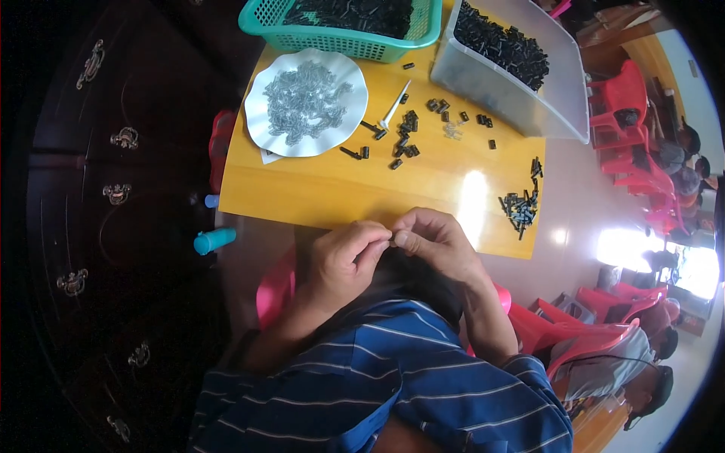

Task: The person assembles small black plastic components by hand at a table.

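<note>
My left hand [349, 257] and my right hand [436, 243] meet at the table's near edge, fingertips pinched together. Between them is something small and dark, mostly covered by the fingers, so its kind does not show. Beyond the hands, small black cylindrical parts [406, 134] lie loose in the middle of the yellow table [317, 189]. A white pointed tool [396, 104] rests beside them. On the left stands a white wavy-rimmed plate [260, 128] heaped with small metal springs or clips [306, 98]. At the right corner lies a pile of slim black pieces [521, 208].
A green basket [340, 47] and a clear plastic bin [491, 102], both holding many black parts, stand at the far edge. Dark drawers [113, 226] rise at the left. Red chairs [623, 98] and seated people [642, 370] are at the right. A teal bottle [215, 241] is below the table's left side.
</note>
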Demonstrator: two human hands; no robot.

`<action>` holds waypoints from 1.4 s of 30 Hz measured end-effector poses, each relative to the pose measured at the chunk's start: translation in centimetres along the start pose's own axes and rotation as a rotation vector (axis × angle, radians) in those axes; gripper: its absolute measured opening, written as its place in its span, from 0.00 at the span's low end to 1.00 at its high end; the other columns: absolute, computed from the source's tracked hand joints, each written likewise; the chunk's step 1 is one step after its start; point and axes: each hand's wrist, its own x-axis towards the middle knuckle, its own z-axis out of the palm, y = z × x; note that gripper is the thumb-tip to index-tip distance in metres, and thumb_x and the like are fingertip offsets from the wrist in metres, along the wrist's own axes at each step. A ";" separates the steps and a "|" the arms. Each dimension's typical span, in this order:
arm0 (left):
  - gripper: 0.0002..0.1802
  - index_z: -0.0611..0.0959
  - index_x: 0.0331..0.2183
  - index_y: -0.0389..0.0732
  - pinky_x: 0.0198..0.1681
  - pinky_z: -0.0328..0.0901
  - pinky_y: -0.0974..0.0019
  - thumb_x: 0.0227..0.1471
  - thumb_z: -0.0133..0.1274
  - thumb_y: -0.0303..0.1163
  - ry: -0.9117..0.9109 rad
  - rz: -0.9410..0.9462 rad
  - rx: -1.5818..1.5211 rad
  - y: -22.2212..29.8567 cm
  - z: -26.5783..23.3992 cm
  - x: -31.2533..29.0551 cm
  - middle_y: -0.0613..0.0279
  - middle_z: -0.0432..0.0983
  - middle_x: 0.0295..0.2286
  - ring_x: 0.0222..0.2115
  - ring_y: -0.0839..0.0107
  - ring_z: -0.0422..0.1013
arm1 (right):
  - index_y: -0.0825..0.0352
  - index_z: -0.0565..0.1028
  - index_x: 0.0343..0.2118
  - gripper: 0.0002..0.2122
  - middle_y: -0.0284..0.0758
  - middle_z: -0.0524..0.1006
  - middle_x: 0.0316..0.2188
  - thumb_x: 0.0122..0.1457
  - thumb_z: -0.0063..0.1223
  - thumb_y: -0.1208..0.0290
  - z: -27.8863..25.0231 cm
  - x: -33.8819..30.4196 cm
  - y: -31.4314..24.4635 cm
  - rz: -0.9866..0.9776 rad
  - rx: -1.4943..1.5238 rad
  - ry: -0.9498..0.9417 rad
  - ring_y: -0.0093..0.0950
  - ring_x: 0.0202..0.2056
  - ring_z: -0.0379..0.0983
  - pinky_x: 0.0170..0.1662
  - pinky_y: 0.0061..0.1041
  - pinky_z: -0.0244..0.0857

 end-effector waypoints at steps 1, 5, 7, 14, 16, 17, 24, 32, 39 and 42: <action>0.11 0.82 0.35 0.37 0.31 0.71 0.62 0.46 0.60 0.15 -0.004 0.013 0.029 -0.1 -0.1 0.0 0.54 0.80 0.29 0.28 0.56 0.78 | 0.70 0.77 0.40 0.08 0.27 0.79 0.33 0.65 0.57 0.71 0.0 0.1 -0.1 -0.002 -0.002 0.002 0.16 0.35 0.72 0.40 0.17 0.67; 0.16 0.81 0.41 0.40 0.31 0.72 0.59 0.47 0.60 0.18 -0.004 0.000 0.105 -0.2 0.1 -0.4 0.54 0.80 0.29 0.29 0.55 0.78 | 0.70 0.77 0.40 0.08 0.27 0.78 0.33 0.65 0.58 0.71 -0.3 0.3 0.0 0.027 -0.017 -0.033 0.15 0.35 0.72 0.40 0.17 0.67; 0.19 0.80 0.43 0.40 0.32 0.72 0.59 0.47 0.60 0.19 -0.021 0.018 0.143 0.1 0.0 -0.2 0.54 0.80 0.30 0.29 0.55 0.78 | 0.71 0.77 0.40 0.08 0.27 0.78 0.33 0.65 0.57 0.71 -0.4 0.3 0.3 0.023 0.000 -0.044 0.15 0.35 0.72 0.40 0.17 0.67; 0.24 0.78 0.48 0.38 0.36 0.72 0.57 0.46 0.63 0.22 -0.012 -0.026 0.180 -0.4 0.2 -0.5 0.52 0.80 0.35 0.34 0.54 0.78 | 0.69 0.77 0.40 0.06 0.27 0.78 0.34 0.65 0.56 0.73 0.3 0.8 0.7 0.003 0.056 -0.024 0.15 0.36 0.72 0.41 0.17 0.67; 0.25 0.78 0.48 0.38 0.37 0.72 0.57 0.45 0.63 0.22 0.004 -0.032 0.200 0.2 0.0 0.1 0.51 0.80 0.35 0.35 0.54 0.78 | 0.69 0.77 0.40 0.05 0.27 0.78 0.34 0.65 0.57 0.73 1.1 1.0 0.6 -0.035 0.129 -0.005 0.15 0.36 0.72 0.41 0.17 0.67; 0.26 0.78 0.48 0.38 0.38 0.72 0.57 0.44 0.64 0.22 0.022 -0.038 0.221 0.4 -0.1 0.2 0.51 0.80 0.36 0.36 0.53 0.78 | 0.68 0.77 0.40 0.05 0.27 0.78 0.34 0.65 0.57 0.74 1.6 1.0 0.5 -0.016 0.186 0.033 0.15 0.37 0.72 0.42 0.17 0.67; 0.25 0.79 0.46 0.37 0.38 0.72 0.57 0.42 0.63 0.22 0.022 0.034 0.309 -0.6 -0.3 -0.2 0.51 0.79 0.36 0.36 0.52 0.78 | 0.68 0.77 0.39 0.04 0.26 0.77 0.35 0.65 0.56 0.74 4.0 1.3 1.5 -0.039 0.362 0.032 0.16 0.39 0.72 0.45 0.18 0.66; 0.24 0.78 0.48 0.36 0.38 0.72 0.58 0.46 0.61 0.23 -0.103 0.016 0.281 -0.1 -0.3 0.0 0.51 0.79 0.37 0.35 0.53 0.78 | 0.71 0.78 0.42 0.08 0.30 0.78 0.37 0.68 0.51 0.73 3.8 0.7 1.4 0.023 0.439 0.001 0.19 0.40 0.73 0.47 0.20 0.67; 0.25 0.78 0.46 0.35 0.35 0.73 0.59 0.44 0.65 0.25 -0.015 -0.001 0.292 0.0 -0.1 -0.2 0.51 0.80 0.33 0.32 0.54 0.78 | 0.73 0.79 0.41 0.10 0.34 0.81 0.37 0.68 0.51 0.71 3.4 0.7 1.8 0.027 0.419 -0.055 0.21 0.40 0.75 0.47 0.21 0.69; 0.20 0.81 0.42 0.34 0.35 0.73 0.59 0.44 0.64 0.25 0.012 0.072 0.261 -0.4 -0.1 -0.1 0.52 0.80 0.34 0.32 0.55 0.78 | 0.74 0.80 0.40 0.11 0.34 0.81 0.37 0.68 0.51 0.71 3.5 0.7 1.7 -0.004 0.379 -0.027 0.21 0.40 0.75 0.47 0.21 0.69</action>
